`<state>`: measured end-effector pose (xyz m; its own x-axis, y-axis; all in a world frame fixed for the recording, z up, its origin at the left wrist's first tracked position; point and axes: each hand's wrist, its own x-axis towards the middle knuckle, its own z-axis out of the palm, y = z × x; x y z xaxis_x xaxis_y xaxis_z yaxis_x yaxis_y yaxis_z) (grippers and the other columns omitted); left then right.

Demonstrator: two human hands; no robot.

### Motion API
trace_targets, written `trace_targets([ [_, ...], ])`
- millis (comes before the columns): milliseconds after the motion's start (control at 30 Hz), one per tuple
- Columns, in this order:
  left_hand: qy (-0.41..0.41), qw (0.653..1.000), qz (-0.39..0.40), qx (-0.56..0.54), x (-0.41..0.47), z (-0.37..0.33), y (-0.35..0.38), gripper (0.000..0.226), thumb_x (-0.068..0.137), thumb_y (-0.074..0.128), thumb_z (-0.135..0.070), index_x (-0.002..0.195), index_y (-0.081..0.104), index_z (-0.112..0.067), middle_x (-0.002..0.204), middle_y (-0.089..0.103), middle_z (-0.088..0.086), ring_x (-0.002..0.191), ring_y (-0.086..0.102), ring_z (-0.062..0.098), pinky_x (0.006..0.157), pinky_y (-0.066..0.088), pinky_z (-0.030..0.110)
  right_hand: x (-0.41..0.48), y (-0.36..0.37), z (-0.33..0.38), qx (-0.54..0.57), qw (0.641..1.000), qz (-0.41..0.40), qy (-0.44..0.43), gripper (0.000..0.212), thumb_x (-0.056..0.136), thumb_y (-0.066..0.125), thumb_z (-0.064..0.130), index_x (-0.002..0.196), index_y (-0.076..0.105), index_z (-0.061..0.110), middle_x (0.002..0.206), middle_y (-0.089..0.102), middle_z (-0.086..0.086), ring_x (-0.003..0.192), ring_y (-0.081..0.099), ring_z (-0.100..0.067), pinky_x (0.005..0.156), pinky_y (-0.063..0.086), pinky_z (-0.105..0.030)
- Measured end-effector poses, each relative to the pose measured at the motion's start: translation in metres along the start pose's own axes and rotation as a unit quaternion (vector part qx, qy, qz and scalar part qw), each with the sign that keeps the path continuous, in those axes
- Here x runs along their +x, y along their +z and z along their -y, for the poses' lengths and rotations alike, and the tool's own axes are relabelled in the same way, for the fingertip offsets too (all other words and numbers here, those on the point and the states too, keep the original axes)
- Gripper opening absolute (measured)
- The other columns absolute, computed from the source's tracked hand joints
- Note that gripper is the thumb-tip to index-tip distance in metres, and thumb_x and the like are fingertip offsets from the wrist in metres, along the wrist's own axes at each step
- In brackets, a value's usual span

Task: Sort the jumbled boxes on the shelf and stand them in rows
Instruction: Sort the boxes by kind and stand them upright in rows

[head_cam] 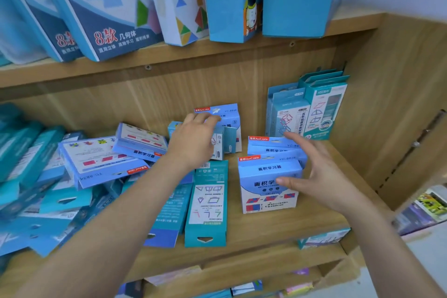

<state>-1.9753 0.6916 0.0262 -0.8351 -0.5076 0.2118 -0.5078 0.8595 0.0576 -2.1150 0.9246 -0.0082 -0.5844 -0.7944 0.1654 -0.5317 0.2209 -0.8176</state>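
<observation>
While our L hand (193, 139) bends its fingers over small boxes (219, 147) (grip or touch, can't tell), our R hand (324, 174) sits spread just beside the blue row (268, 186), and the flat teal box (208, 203) lies btw both hands, long axis fwd-back, nearer L.

Shelf (278, 232): upright pack (312, 109) in the back-right corner. Single box (227, 116) stands centre-back, against the back panel. Two standing boxes (268, 184) right of centre, one behind the other. Flat box (208, 203) lies left of them. Heap (48, 189) far left.
</observation>
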Motion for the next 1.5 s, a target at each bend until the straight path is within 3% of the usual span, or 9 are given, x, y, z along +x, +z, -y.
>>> trace_targets([
  [233,0.024,0.989,0.027,0.142,0.003,0.014,0.008,0.044,0.083,0.065,-0.029,0.125,0.050,-0.023,0.117,0.041,0.003,0.116,0.039,0.025,0.096,0.038,0.047,0.000,0.001,-0.001,-0.045,0.999,-0.019,-0.014,0.080,0.066,0.086,0.020,0.125,0.042,0.053,0.113,0.040,0.005,0.109,0.043,-0.012,0.084,0.040,-0.010],
  [333,-0.028,0.995,-0.082,-0.059,-0.011,0.020,-0.008,0.039,0.080,0.070,-0.025,0.114,0.055,-0.014,0.106,0.044,0.003,0.100,0.051,0.026,0.078,0.045,0.037,0.001,0.001,-0.001,-0.050,0.998,-0.026,-0.019,0.079,0.067,0.085,0.018,0.123,0.043,0.052,0.114,0.042,0.006,0.109,0.045,-0.012,0.093,0.044,-0.028],
  [433,-0.121,0.927,-0.176,-0.307,-0.041,0.021,-0.027,0.033,0.077,0.075,-0.017,0.101,0.053,-0.024,0.101,0.059,-0.003,0.092,0.059,0.016,0.081,0.047,0.034,0.004,0.000,-0.001,-0.041,0.999,-0.028,-0.017,0.081,0.069,0.083,0.014,0.127,0.040,0.050,0.116,0.043,0.009,0.110,0.046,-0.011,0.093,0.044,-0.029],
  [567,-0.166,0.859,-0.148,-0.461,-0.095,0.010,-0.025,0.051,0.079,0.073,-0.008,0.114,0.042,-0.029,0.102,0.066,-0.016,0.096,0.064,0.004,0.090,0.051,0.039,0.012,-0.003,-0.001,-0.034,0.999,0.000,0.004,0.084,0.073,0.080,0.012,0.135,0.036,0.045,0.121,0.040,0.009,0.113,0.043,-0.011,0.091,0.043,-0.027],
  [800,-0.193,0.882,-0.105,-0.418,-0.127,-0.006,0.015,0.098,0.077,0.075,-0.010,0.139,0.012,-0.051,0.102,0.057,-0.032,0.097,0.064,0.002,0.088,0.052,0.039,0.018,-0.007,0.003,-0.063,0.997,0.044,0.000,0.081,0.074,0.079,0.011,0.140,0.038,0.033,0.129,0.039,0.005,0.117,0.039,-0.009,0.105,0.038,-0.035],
  [1067,-0.186,0.905,-0.081,-0.375,-0.130,-0.006,0.016,0.079,0.078,0.075,-0.015,0.141,0.028,-0.030,0.111,0.059,-0.018,0.105,0.056,0.002,0.085,0.042,0.024,0.007,-0.008,0.008,-0.077,0.995,0.065,-0.001,0.091,0.076,0.079,0.022,0.145,0.023,0.041,0.136,0.030,0.012,0.117,0.032,-0.001,0.092,0.026,-0.014],
  [1233,-0.178,0.883,-0.015,-0.434,-0.130,0.005,0.018,0.044,0.078,0.075,-0.018,0.110,0.052,-0.039,0.105,0.068,-0.020,0.102,0.062,0.002,0.092,0.050,0.040,0.002,-0.012,0.020,-0.021,0.999,0.038,-0.003,0.097,0.069,0.078,0.040,0.144,0.017,0.048,0.146,0.020,0.019,0.129,0.020,0.004,0.109,0.025,-0.029],
  [1400,-0.155,0.863,-0.101,-0.470,-0.140,-0.017,0.001,0.043,0.073,0.076,-0.019,0.107,0.056,-0.037,0.097,0.069,-0.023,0.094,0.064,-0.001,0.082,0.055,0.029,-0.024,-0.021,0.050,0.033,0.996,-0.078,-0.005,0.086,0.065,0.065,0.060,0.140,0.025,0.051,0.147,0.031,0.020,0.137,0.028,0.000,0.112,0.031,-0.041],
  [1500,-0.122,0.841,-0.144,-0.506,-0.137,-0.047,-0.018,0.047,0.060,0.080,-0.029,0.102,0.061,-0.027,0.091,0.071,-0.014,0.082,0.066,0.006,0.063,0.052,0.017,-0.051,-0.009,0.080,0.175,0.984,-0.021,-0.037,0.092,0.063,0.079,0.057,0.136,0.022,0.060,0.137,0.040,0.028,0.124,0.045,0.006,0.104,0.040,-0.029],
])
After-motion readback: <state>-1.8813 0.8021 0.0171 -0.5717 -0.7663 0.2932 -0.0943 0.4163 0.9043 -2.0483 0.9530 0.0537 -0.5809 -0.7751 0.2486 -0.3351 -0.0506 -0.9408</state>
